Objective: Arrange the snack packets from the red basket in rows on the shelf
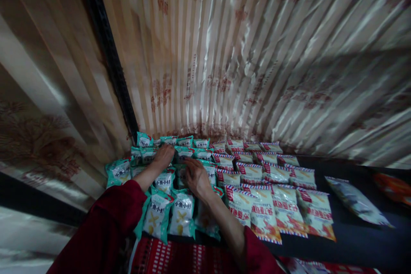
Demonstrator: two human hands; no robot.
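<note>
My left hand (165,154) reaches over the rows of teal-and-white snack bags (163,182), its back toward me and its fingers mostly hidden as they bend down among the bags. Just to its right, my right hand (196,176) rests on the bags of the middle rows, fingers apart and slightly bent, touching a teal bag (180,175) without visibly gripping it. Closest to me stand the front teal bags (182,214), leaning back in a row. One of them, a teal bag (205,218), is partly covered by my right forearm.
Rows of cream bags with red lettering (287,205) adjoin on the right. A pale bag (358,200) and an orange packet (393,186) lie farther right on the dark shelf (353,239). Pleated patterned sheeting (224,60) lines the back; a black post (112,55) rises at left.
</note>
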